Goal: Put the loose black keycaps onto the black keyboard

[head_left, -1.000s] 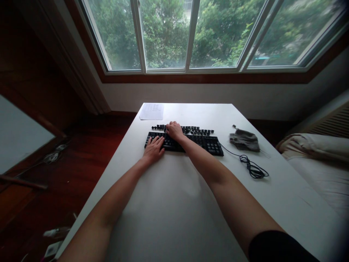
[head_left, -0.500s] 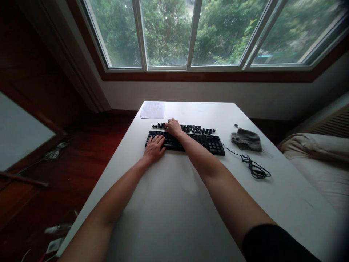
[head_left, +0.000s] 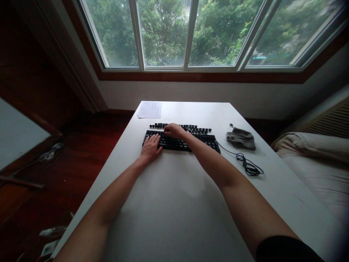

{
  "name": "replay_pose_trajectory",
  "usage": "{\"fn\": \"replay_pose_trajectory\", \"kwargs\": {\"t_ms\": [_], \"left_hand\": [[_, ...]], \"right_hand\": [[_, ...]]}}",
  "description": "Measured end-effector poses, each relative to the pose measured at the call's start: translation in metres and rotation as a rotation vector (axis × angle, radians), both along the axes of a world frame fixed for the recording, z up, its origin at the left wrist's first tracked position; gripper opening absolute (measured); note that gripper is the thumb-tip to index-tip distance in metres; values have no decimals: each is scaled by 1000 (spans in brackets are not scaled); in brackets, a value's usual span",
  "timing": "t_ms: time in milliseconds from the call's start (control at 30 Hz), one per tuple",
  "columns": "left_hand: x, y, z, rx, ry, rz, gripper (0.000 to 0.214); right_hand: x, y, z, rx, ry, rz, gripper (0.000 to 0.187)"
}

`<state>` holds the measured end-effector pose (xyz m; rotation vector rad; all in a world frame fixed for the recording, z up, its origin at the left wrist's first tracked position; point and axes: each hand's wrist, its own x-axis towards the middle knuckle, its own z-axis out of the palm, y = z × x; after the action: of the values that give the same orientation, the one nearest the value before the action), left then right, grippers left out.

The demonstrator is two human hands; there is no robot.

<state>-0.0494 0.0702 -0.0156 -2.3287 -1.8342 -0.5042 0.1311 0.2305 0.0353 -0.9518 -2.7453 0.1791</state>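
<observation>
Paper [head_left: 149,110] beyond keyboard [head_left: 176,143] bears apparently printed, illegible lines.

Trees [head_left: 163,36] show through a 4-pane window [head_left: 190,36]; left are a curtain [head_left: 77,76] and reddish floor [head_left: 84,156].

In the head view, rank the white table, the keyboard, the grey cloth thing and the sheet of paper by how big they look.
1. White table
2. Keyboard, partly covered
Unranked, both smaller: grey cloth thing and sheet of paper look too alike.

Home interior, wide window [head_left: 163,36], curtain [head_left: 91,100], reddish floor [head_left: 89,145]
</observation>
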Motion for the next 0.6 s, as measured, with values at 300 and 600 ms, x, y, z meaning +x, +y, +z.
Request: {"fn": "replay_pose_trajectory", "kwargs": {"t_ms": [300, 600], "left_hand": [[0, -1, 0, 21, 19, 4, 66], [0, -1, 0, 21, 23, 5, 65]], "right_hand": [[-7, -7, -1, -97, -83, 21, 20], [-17, -29, 12, 46, -226, -5, 21]]}}
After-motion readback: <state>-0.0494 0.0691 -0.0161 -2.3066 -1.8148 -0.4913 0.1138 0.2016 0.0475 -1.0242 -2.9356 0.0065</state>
